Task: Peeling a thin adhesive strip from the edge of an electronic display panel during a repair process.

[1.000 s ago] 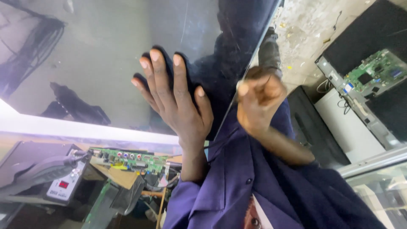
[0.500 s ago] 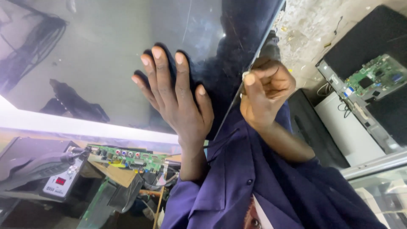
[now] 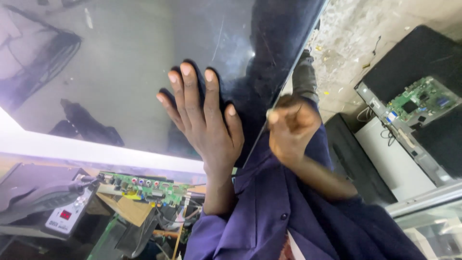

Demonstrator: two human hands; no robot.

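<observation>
A large glossy dark panel (image 3: 120, 72) fills the upper left of the head view, with a white lit strip (image 3: 96, 154) along its lower edge. My left hand (image 3: 202, 120) lies flat on its surface, fingers spread and pointing away from me. My right hand (image 3: 291, 127) is curled into a fist at the panel's right edge and looks clamped on that edge; it is blurred. Purple sleeves (image 3: 269, 212) cover both arms.
Below the panel lie a green circuit board (image 3: 144, 188) with coloured sockets and a grey device with a small red display (image 3: 65, 216). On the right, an opened screen back carries another green board (image 3: 418, 101). A dark flat slab (image 3: 356, 159) and littered concrete floor (image 3: 346, 38) lie between.
My right hand has slid a little along the panel's edge toward me. My left hand stays flat in nearly the same place.
</observation>
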